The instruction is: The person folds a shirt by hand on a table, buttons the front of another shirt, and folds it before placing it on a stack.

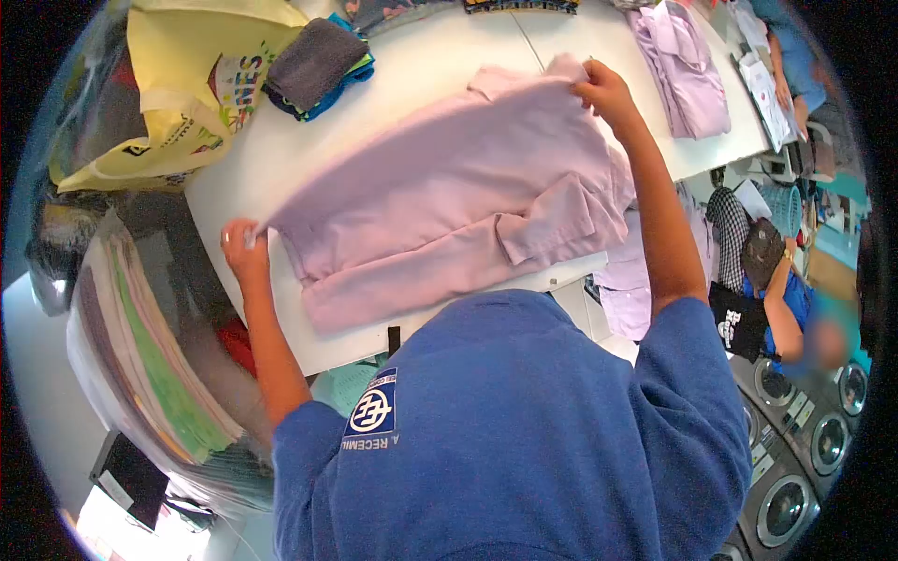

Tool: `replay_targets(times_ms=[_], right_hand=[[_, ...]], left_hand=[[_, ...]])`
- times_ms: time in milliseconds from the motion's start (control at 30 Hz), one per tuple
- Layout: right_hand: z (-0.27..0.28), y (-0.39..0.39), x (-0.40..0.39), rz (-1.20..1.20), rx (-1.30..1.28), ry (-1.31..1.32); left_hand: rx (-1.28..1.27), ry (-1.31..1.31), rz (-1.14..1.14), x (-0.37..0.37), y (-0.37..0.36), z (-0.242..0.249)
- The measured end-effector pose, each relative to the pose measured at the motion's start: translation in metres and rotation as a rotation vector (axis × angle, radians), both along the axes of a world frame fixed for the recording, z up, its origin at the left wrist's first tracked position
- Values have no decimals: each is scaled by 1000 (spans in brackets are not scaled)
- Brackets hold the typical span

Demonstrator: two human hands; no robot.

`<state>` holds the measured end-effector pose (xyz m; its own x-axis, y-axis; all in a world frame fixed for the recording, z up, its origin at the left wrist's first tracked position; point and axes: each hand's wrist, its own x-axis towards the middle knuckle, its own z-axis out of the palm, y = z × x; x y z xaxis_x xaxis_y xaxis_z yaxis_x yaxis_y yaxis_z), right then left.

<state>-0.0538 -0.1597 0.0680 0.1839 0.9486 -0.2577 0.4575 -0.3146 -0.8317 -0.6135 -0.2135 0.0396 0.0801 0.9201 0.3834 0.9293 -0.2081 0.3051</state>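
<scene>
A pale pink shirt (421,187) lies spread on the white table (552,28) in front of me. The side nearest me is folded inward, with its short sleeve (552,224) laid back over the body. My left hand (245,251) pinches the shirt's far edge at its lower left corner. At the upper right, my right hand (603,93) grips the same edge near the shoulder end. Between the two hands that edge is lifted and stretched.
A dark grey folded cloth (318,61) sits on bluish ones beside a yellow bag (182,84). Another folded pink garment (681,70) lies at the upper right. Other people stand at right, above several front-loading machines (784,510). Plastic-wrapped linen (154,346) is at left.
</scene>
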Motion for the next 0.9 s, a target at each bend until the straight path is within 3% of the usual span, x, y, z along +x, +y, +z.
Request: replay_targets(times_ms=[100,167,333,533,633,733,800,833,900], right_hand=[[6,-67,24,133,106,-183],[4,-114,24,123,50,-40],[-35,-187,14,52,-18,-67],[-47,-210,13,-40,30,-113],[-37,-213,15,-99,235,-178],[-51,-215,23,49,215,-336],[-63,-220,23,116,159,-427],[-66,-223,23,189,95,-518],[-66,-230,20,145,65,-520]], left_hand=[[-32,5,44,2,-70,8],[-82,-22,34,-1,-111,-6],[-275,-2,113,18,-169,-30],[-250,-108,285,25,-172,-20],[-50,-177,267,25,-175,-3],[-180,29,243,27,-183,-4],[-586,384,411,46,-186,-6],[-582,385,402,51,-177,-5],[-262,265,357,64,-151,-4]])
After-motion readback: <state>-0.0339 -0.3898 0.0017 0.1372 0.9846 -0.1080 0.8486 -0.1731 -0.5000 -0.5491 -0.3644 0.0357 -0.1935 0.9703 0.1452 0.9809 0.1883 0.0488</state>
